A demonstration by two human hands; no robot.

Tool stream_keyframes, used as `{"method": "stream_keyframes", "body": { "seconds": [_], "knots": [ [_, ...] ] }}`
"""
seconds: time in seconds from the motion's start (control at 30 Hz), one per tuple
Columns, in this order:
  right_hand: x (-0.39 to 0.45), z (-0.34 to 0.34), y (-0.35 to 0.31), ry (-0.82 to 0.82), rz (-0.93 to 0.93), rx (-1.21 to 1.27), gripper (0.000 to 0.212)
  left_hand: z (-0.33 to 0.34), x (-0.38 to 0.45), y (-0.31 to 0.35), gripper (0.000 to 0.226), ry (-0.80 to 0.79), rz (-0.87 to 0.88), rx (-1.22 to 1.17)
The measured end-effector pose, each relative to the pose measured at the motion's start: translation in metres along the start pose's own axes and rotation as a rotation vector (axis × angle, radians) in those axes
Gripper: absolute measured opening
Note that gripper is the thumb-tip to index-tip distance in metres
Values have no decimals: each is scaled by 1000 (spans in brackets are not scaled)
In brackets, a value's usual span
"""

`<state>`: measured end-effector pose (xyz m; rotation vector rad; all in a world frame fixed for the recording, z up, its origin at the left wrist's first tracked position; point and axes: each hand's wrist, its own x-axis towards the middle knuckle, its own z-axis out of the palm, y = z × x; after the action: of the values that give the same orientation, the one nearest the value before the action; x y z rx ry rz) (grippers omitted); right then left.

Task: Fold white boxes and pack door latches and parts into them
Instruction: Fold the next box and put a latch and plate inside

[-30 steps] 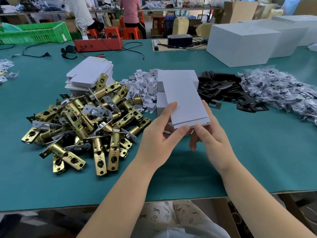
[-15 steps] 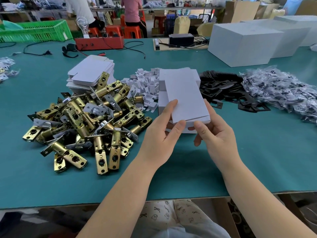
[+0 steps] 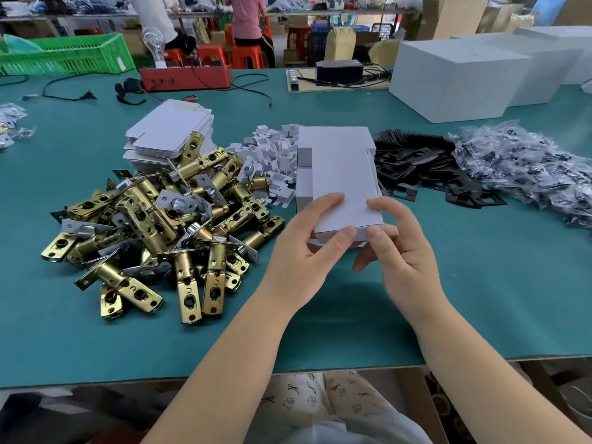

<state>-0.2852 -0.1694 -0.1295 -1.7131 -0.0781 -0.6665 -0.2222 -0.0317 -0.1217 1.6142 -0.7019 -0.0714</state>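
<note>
A small white box (image 3: 344,184) is held above the green table (image 3: 480,283), its near end toward me. My left hand (image 3: 304,248) grips its near left corner, thumb on the front flap and fingers on top. My right hand (image 3: 395,248) pinches the near right corner, thumb on the front edge. A pile of brass door latches (image 3: 153,225) lies to the left. Behind it sits a stack of flat white box blanks (image 3: 169,131). More folded white boxes (image 3: 304,155) stand just behind the held one.
Small white card inserts (image 3: 275,155) lie between the latches and the boxes. Black strike plates (image 3: 423,168) and bagged parts (image 3: 528,168) lie to the right. Large white cartons (image 3: 455,78) stand at the back right; a red box (image 3: 185,78) and a green crate (image 3: 64,56) at the back.
Both thumbs have come round onto the box's near end. My right index finger now lies on top of the box, and the near end looks closed flatter.
</note>
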Motion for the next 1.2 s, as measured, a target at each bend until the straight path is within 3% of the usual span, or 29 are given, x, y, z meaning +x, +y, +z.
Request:
{"method": "stream_keyframes", "body": {
  "seconds": [0.27, 0.53, 0.7, 0.77, 0.87, 0.9, 0.97, 1.03, 1.13, 1.2],
  "knots": [
    [0, 1, 0, 48, -54, -73, 36, 1, 0, -2, 39, 55, 97, 186],
    [1, 3, 0, 140, -132, -146, 28, 2, -1, -2, 59, 36, 108, -15],
    [0, 0, 4, 126, -151, -225, 69, 0, 2, -2, 49, 108, 117, 80],
    [-2, 2, 4, 74, -141, -248, 74, 0, 2, 1, 62, 103, 95, 48],
    [-4, 6, 5, 21, -180, -259, 65, 2, -1, 3, 88, -2, 30, -72],
    [-5, 6, 5, -25, -220, -269, 61, 1, -2, 5, 81, -47, 20, -109],
    [-5, 5, 4, -120, -309, -286, 51, 1, -3, 8, 39, -123, 1, -214],
    [-4, 5, 4, -72, -358, -316, 44, -2, -1, 8, 15, -81, -36, -241],
    [-2, 3, 5, 119, -313, -353, 56, -6, -1, 8, 20, 4, -80, -229],
    [0, 1, 3, 137, -206, -254, 69, -6, -1, 13, 25, -23, -114, -254]
  ]
}}
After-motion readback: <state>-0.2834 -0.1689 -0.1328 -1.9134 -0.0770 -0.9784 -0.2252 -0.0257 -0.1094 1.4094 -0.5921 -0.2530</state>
